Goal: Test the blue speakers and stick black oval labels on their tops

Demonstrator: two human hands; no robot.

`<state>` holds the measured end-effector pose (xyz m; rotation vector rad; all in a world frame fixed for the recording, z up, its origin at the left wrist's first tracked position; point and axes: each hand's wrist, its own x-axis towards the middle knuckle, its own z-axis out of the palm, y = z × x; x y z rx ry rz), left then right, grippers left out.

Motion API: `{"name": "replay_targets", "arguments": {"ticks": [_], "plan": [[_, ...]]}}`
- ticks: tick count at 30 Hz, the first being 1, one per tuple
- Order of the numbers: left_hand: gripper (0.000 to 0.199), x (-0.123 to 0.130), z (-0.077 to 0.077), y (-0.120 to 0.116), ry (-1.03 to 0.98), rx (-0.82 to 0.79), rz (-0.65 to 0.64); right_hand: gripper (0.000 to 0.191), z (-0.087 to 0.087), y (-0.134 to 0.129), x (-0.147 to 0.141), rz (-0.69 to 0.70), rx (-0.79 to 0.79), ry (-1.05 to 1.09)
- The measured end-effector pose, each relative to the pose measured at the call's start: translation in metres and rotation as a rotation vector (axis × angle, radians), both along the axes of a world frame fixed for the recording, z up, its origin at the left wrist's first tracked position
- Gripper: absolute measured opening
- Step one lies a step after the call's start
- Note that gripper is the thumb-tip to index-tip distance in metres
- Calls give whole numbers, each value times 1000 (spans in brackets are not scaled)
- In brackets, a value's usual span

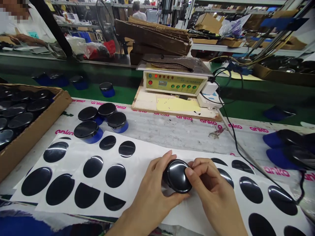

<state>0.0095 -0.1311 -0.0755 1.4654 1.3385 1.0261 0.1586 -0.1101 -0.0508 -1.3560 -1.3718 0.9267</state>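
Note:
My left hand (157, 188) is wrapped round the side of a small round black unit (176, 175) with a glossy domed face, tilted towards me. At its right edge, the fingers of my right hand (209, 183) are closed, with the thumb pressed onto the glossy face. Whether they also pinch a thin film there, I cannot tell. Beneath both hands lie white sheets (137, 196) bearing glossy black round stickers (115, 175), some of them half circles. Several black-topped blue round units (117, 121) stand beyond the sheets, to the left.
A cardboard box (31, 144) of black round units stands at left. Behind is a control box (176, 83) with green buttons on a board. Cables (236, 141) run down the right side, near more blue and black units (290, 152). Another person (36, 32) is across the bench.

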Motion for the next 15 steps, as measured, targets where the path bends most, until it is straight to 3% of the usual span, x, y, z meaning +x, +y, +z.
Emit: {"name": "replay_targets", "arguments": {"ticks": [15], "plan": [[94, 3, -2, -3, -18, -21, 30, 22, -1, -3, 0, 25, 25, 7]]}}
